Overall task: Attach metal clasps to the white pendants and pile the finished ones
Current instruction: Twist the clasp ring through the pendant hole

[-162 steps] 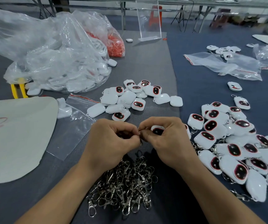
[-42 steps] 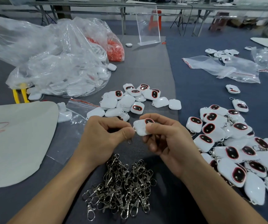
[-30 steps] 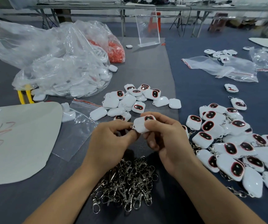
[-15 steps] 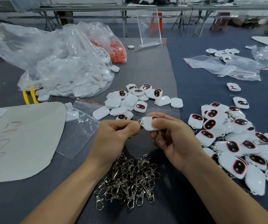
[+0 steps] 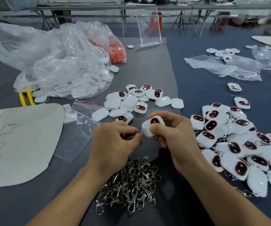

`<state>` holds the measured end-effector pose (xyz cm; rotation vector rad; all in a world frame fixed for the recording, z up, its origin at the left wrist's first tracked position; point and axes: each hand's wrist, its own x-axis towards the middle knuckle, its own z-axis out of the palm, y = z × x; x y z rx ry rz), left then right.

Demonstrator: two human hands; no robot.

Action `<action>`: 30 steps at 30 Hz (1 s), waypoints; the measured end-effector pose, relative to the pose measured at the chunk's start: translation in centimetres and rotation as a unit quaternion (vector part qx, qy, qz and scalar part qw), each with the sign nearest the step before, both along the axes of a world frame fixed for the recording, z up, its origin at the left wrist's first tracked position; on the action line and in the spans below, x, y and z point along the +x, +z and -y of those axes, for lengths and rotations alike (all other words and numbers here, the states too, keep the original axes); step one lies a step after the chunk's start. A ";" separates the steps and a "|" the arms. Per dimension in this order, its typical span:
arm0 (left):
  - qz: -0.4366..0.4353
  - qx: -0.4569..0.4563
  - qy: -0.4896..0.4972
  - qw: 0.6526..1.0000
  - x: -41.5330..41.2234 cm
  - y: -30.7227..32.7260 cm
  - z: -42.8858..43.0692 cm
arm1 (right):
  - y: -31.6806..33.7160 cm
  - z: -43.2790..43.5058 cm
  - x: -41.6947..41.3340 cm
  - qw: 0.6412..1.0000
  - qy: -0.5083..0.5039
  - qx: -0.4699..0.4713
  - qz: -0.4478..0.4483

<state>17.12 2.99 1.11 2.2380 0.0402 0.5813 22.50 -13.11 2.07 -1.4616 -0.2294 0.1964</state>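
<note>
Head view is showing both hands working above the near middle of the tabletop [image 5: 196,95]. At this station the right hand [image 5: 175,137] is gripping one white pendant [image 5: 152,126], thumb and curled fingers around it, its dark red-rimmed face turned up. The left hand [image 5: 113,141] is pinching a small metal clasp [image 5: 134,135] between thumb and forefinger, and the clasp is touching the pendant's left corner; whether it is hooked on cannot be told. A heap of loose clasps [image 5: 130,181] is lying at the near edge, directly below the wrists. Finished pendants [image 5: 237,141] with clasps are lying piled toward the right edge. A smaller group of bare pendants [image 5: 136,100] is sitting just beyond the hands. A clear plastic bag [image 5: 58,62] of white parts is occupying the far left corner, and a beige sheet [image 5: 20,141] is lying along the left edge.
</note>
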 end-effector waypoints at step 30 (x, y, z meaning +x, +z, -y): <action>0.020 0.119 0.023 0.992 -0.2 -0.3 -0.1 | -0.5 -1.1 -1.2 0.972 -0.039 -0.146 0.181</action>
